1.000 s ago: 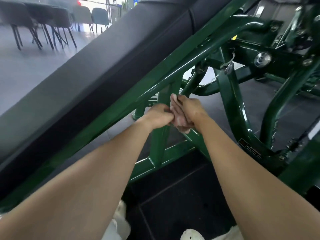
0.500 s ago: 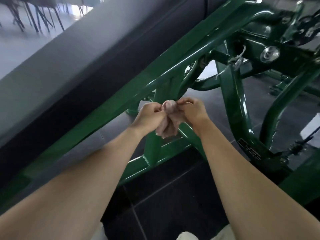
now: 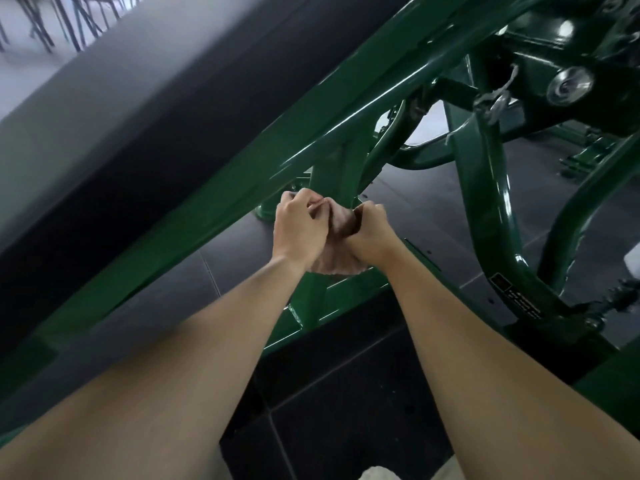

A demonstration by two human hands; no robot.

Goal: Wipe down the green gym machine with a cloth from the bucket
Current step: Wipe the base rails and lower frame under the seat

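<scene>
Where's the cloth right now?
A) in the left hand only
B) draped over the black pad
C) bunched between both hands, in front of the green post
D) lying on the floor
C: the left hand and the right hand both grip the bunched cloth, in front of the green post of the machine.

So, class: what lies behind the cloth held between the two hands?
Behind the cloth, gripped by the left hand and right hand, stands a green upright post, seen above and below it. The post's middle stretch is covered by cloth and hands.
</scene>
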